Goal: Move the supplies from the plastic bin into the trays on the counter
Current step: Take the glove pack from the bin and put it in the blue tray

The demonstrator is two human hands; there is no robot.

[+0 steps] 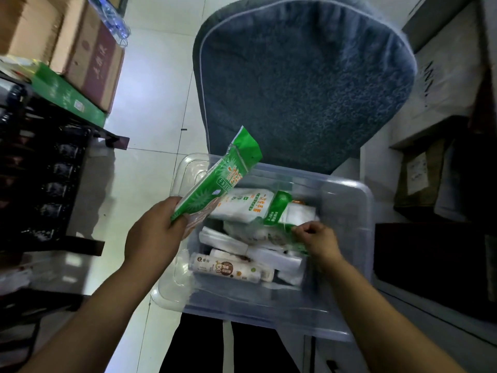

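A clear plastic bin (347, 211) sits below me on the edge of a chair, filled with white packets, rolls and a printed tube (228, 269). My left hand (156, 230) grips a long green-and-white packet (223, 176) by its lower end, lifted above the bin's left rim and tilted up to the right. Inside the bin, my right hand (317, 238) pinches the clear wrapper of a second green packet (279, 211), which lies on the other supplies. No trays are in view.
A grey-blue cushioned chair (304, 76) stands behind the bin. On the left are a dark rack (48, 179) and cardboard boxes (88, 55) over a green box. Dark boxes and a shelf crowd the right side. Pale floor tiles (156, 90) lie between.
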